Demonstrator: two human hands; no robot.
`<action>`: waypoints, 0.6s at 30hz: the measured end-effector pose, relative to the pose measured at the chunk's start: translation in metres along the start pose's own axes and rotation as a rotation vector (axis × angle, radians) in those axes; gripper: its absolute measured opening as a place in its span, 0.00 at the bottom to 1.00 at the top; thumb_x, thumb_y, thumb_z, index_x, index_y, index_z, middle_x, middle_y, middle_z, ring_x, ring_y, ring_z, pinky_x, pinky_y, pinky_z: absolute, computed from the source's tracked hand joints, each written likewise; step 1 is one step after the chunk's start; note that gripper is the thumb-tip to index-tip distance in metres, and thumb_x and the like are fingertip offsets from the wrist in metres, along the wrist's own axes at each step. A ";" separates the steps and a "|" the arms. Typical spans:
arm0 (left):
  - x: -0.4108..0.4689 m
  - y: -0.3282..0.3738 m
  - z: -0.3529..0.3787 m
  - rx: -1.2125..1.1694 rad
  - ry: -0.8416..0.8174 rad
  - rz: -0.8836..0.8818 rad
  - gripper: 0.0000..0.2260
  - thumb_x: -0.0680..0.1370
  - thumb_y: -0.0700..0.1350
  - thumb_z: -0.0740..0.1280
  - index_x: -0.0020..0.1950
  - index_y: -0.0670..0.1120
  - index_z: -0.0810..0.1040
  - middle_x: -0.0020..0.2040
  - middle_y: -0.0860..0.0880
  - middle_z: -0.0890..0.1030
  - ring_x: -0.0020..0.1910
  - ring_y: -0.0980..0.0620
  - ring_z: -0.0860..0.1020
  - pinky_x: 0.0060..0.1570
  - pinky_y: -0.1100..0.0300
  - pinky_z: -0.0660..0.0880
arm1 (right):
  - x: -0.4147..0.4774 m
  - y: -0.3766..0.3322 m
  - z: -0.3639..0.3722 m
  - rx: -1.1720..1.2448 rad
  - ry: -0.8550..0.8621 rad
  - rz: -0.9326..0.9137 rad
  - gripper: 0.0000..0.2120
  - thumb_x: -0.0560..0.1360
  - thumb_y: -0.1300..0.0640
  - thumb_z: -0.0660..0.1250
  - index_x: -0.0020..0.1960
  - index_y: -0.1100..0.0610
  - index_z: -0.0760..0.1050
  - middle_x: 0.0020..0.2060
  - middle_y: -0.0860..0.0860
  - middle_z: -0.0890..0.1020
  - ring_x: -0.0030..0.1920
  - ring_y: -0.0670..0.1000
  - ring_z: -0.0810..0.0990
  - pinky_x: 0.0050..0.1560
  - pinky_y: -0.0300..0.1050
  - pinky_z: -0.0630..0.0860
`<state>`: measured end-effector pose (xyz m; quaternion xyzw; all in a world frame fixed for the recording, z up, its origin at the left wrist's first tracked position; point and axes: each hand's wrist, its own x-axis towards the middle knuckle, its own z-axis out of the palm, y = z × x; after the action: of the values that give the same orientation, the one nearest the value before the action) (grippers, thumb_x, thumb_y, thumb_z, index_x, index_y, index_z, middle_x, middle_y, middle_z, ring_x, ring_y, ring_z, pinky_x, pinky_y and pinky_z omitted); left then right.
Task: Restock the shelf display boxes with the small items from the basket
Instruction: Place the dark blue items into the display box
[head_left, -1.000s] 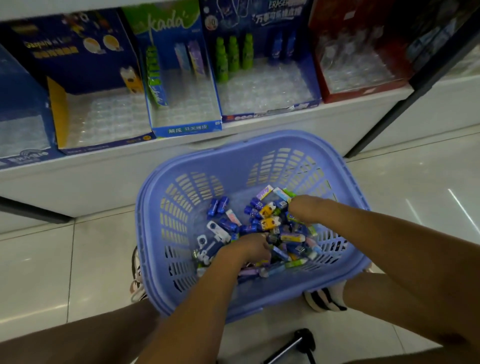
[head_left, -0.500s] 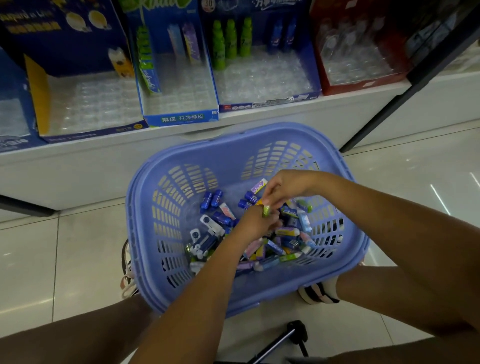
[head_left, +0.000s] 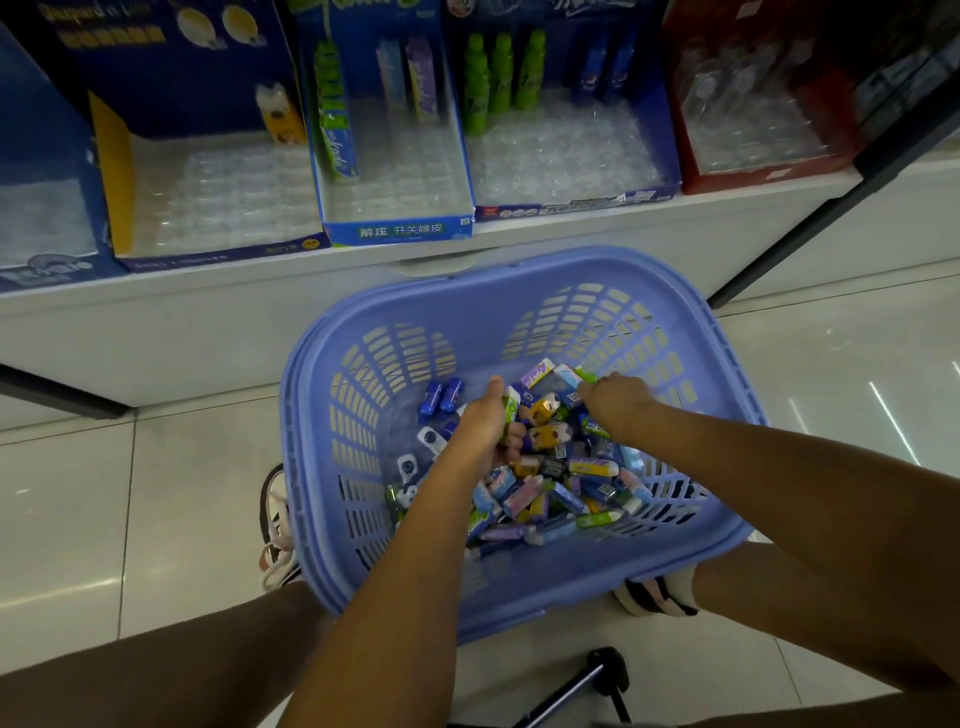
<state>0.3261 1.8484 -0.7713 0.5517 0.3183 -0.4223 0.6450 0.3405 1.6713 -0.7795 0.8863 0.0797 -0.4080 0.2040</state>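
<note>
A lilac plastic basket (head_left: 524, 275) stands on the floor in front of me, with a heap of small packaged erasers (head_left: 561, 483) in many colours in its bottom. My left hand (head_left: 485, 421) is inside the basket, its fingers curled round a green-and-white eraser (head_left: 510, 408). My right hand (head_left: 615, 402) reaches into the heap at the far right and pinches a small green item (head_left: 586, 375). On the white shelf (head_left: 208, 312) above stand display boxes: a blue-green one (head_left: 397, 228) and a dark blue one (head_left: 571, 205), each holding only a few items at the back.
More display boxes stand along the shelf: a dark blue and yellow one (head_left: 208, 249) at the left and a red one (head_left: 753, 174) at the right. A black post (head_left: 831, 187) slants at the right. My shoes (head_left: 280, 525) and a black tripod (head_left: 597, 680) are on the tiled floor.
My hands have parted: the right one has gone from the left hand to the heap's far right. The left hand has lifted a little with green erasers in it.
</note>
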 end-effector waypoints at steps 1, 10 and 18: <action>-0.001 0.002 -0.002 -0.030 -0.019 0.001 0.24 0.81 0.61 0.50 0.43 0.42 0.72 0.26 0.49 0.65 0.24 0.52 0.61 0.24 0.62 0.60 | -0.003 -0.001 -0.008 0.058 -0.022 0.039 0.17 0.78 0.65 0.61 0.67 0.59 0.66 0.53 0.58 0.77 0.49 0.56 0.76 0.44 0.46 0.70; -0.024 0.034 -0.014 0.142 -0.090 0.198 0.20 0.75 0.62 0.65 0.47 0.46 0.80 0.24 0.53 0.61 0.23 0.55 0.60 0.25 0.62 0.61 | -0.067 0.033 -0.097 0.977 0.166 -0.300 0.10 0.70 0.59 0.75 0.50 0.51 0.81 0.51 0.48 0.82 0.51 0.47 0.79 0.50 0.43 0.75; -0.083 0.087 -0.025 -0.010 0.001 0.733 0.14 0.74 0.50 0.72 0.31 0.47 0.73 0.22 0.54 0.62 0.21 0.56 0.59 0.23 0.65 0.60 | -0.114 0.021 -0.158 1.633 0.509 -0.519 0.10 0.71 0.66 0.71 0.51 0.59 0.79 0.45 0.58 0.83 0.43 0.49 0.83 0.49 0.38 0.80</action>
<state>0.3687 1.8921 -0.6651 0.6261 0.1022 -0.1613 0.7560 0.3811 1.7228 -0.5950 0.7732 0.0052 -0.1617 -0.6132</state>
